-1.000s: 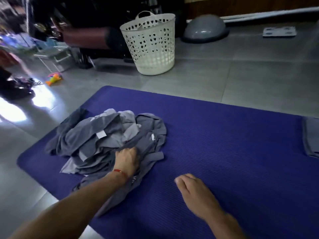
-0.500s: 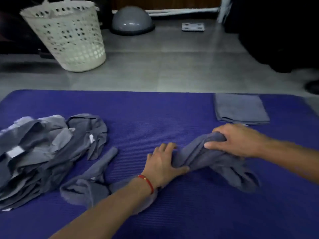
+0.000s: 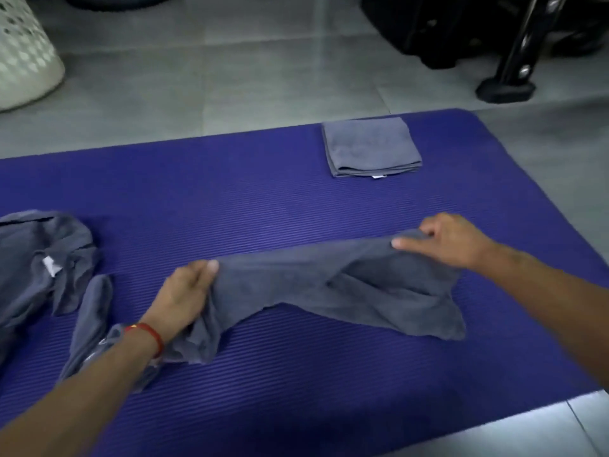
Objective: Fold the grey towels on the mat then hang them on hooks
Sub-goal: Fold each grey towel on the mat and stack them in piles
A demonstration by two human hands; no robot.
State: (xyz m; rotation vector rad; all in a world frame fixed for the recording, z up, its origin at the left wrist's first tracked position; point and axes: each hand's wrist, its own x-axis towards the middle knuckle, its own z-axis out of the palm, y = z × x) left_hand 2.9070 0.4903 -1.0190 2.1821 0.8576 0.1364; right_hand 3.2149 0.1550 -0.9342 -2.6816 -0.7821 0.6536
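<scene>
A crumpled grey towel [image 3: 333,285] lies stretched across the middle of the blue mat [image 3: 263,199]. My left hand [image 3: 184,295] grips its left end, and my right hand [image 3: 451,239] pinches its upper right edge. A folded grey towel [image 3: 370,146] sits flat near the mat's far edge. A pile of unfolded grey towels [image 3: 39,262] lies at the mat's left side, partly out of frame. No hooks are in view.
A white perforated laundry basket [image 3: 23,57] stands on the grey tiled floor at the far left. A black stand with a foot [image 3: 507,89] and dark equipment stand at the far right beyond the mat.
I pulled one towel out of the pile to the mat's middle. Both hands have since moved apart, spreading the bunched towel sideways. The view has shifted to the right.
</scene>
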